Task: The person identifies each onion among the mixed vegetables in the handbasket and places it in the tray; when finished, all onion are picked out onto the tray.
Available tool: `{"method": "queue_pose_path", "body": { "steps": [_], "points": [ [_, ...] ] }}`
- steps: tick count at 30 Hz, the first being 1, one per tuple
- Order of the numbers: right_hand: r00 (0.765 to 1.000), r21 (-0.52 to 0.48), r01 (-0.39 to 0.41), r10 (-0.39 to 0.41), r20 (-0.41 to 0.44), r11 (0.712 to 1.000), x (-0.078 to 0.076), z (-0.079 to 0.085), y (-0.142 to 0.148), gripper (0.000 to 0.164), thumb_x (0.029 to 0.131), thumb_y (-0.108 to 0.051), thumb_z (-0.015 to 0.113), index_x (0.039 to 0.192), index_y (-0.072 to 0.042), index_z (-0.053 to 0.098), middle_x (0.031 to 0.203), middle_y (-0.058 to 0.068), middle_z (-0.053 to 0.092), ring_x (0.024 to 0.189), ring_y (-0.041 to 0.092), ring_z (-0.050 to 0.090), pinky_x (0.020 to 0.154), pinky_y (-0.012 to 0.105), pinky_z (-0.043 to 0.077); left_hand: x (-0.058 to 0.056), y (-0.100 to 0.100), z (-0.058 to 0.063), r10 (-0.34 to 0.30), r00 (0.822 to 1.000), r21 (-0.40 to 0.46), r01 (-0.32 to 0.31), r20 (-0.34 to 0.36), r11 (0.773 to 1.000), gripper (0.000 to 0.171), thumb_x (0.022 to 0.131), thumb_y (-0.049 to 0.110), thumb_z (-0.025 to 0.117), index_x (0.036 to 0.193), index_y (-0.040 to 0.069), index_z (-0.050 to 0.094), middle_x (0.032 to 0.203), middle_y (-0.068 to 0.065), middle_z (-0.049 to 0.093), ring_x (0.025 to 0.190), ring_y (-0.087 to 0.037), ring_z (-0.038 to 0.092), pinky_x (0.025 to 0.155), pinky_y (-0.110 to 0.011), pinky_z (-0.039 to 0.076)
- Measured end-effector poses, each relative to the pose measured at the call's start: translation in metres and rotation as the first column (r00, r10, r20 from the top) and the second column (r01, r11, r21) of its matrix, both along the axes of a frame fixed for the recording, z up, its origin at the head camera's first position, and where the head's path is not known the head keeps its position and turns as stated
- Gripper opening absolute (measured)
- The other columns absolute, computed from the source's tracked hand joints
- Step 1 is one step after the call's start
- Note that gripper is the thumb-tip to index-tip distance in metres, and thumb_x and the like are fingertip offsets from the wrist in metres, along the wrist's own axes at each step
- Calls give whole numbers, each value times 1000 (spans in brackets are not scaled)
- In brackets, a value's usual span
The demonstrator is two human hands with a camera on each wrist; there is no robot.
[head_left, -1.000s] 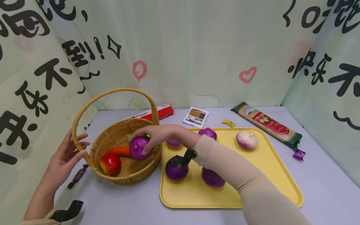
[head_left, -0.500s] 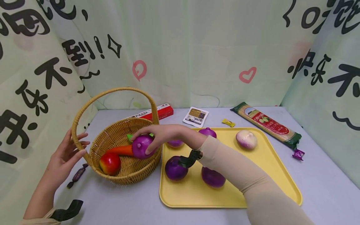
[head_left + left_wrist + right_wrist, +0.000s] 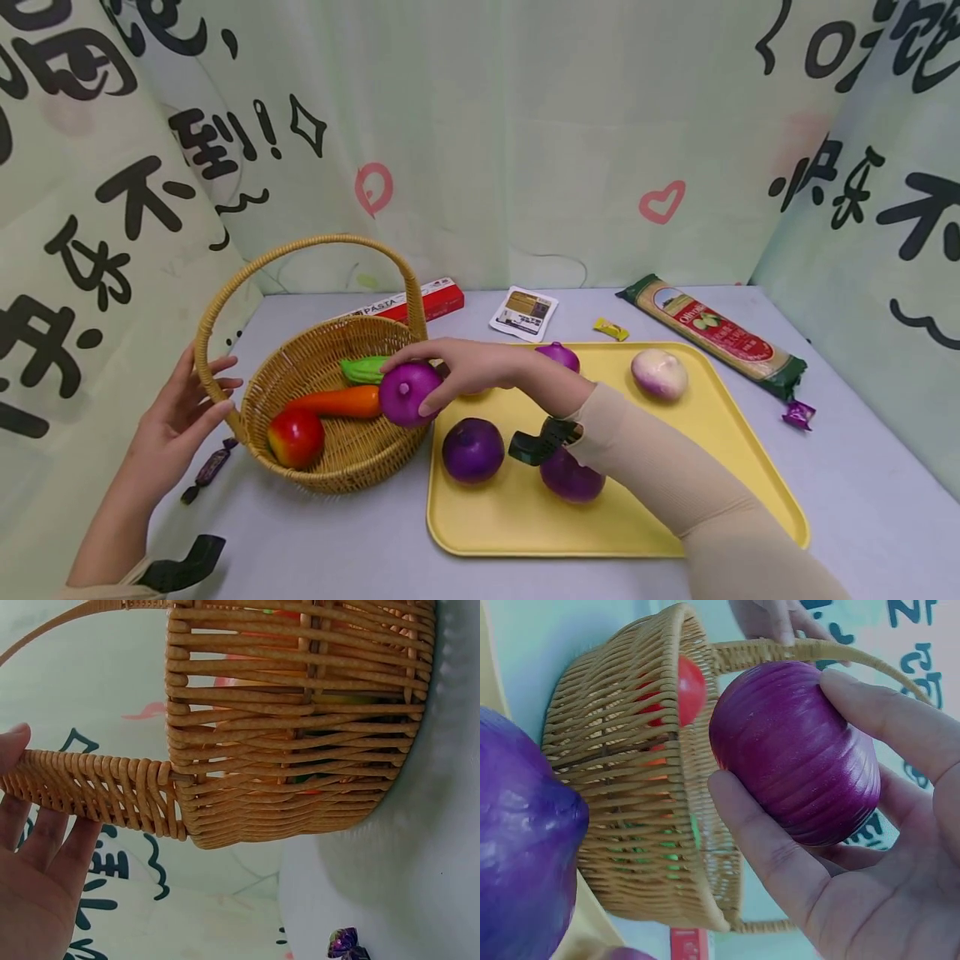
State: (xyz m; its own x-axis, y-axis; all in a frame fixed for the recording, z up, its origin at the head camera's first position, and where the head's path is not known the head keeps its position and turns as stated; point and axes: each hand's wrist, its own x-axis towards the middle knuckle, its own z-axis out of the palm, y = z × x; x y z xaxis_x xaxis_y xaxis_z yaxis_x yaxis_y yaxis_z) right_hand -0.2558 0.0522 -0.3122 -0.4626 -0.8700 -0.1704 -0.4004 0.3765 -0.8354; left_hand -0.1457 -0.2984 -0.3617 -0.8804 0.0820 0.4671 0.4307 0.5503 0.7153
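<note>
A purple onion (image 3: 405,392) is gripped by my right hand (image 3: 487,367), which holds it over the right rim of a wicker basket (image 3: 288,362). In the right wrist view the onion (image 3: 795,754) sits between thumb and fingers, above the basket's opening. My left hand (image 3: 180,417) holds the basket's handle (image 3: 97,787) low on its left side, thumb on one face and fingers on the other. Inside the basket lie a red-yellow apple (image 3: 296,437), an orange carrot (image 3: 337,403) and a ridged green vegetable (image 3: 363,370), partly hidden behind the right hand.
A yellow tray (image 3: 517,533) bears several purple round vegetables, among them a dark one (image 3: 472,450), and a white-purple one (image 3: 660,374). Behind stand a red pasta box (image 3: 442,298), a white sachet (image 3: 523,313) and a green-ended packet (image 3: 712,329). A wrapped candy (image 3: 210,468) lies left.
My right hand has moved right with the onion, from over the basket's inside to its right rim. More of the carrot and green vegetable shows. The left hand stays on the handle.
</note>
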Motion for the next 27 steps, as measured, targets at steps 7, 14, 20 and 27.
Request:
{"method": "queue_pose_path", "body": {
  "steps": [7,14,20,27],
  "points": [
    [995,-68,97,-96,9,993,4,7,23,61,80,-21,74,134,-32,49,128,-4,55,112,15,57,93,30,49,1,0,0,4,1000,4,-4,-9,1000,86,88,-11,53,153,24,8,131,28,44,108,14,52,81,-2,44],
    [991,-92,127,-123,45,988,5,7,37,61,80,-20,73,134,-34,48,128,-3,55,114,17,55,94,32,49,2,1,1,14,1000,6,-14,-6,1000,86,88,-10,54,153,24,10,131,29,44,108,14,52,81,-1,44],
    [988,-125,151,-148,33,981,8,6,52,62,80,-19,75,134,-31,48,129,-2,54,113,18,57,94,33,49,3,2,0,9,1000,6,-9,-6,1000,86,87,-11,54,153,24,10,131,29,44,108,14,52,82,-1,43],
    [980,-125,196,-200,-22,973,10,7,73,65,78,-18,76,135,-31,47,132,-2,52,114,18,56,96,33,48,3,3,0,-1,1000,2,1,-12,1000,87,86,-12,54,153,23,10,132,28,44,108,14,52,82,-2,44]
  ]
}}
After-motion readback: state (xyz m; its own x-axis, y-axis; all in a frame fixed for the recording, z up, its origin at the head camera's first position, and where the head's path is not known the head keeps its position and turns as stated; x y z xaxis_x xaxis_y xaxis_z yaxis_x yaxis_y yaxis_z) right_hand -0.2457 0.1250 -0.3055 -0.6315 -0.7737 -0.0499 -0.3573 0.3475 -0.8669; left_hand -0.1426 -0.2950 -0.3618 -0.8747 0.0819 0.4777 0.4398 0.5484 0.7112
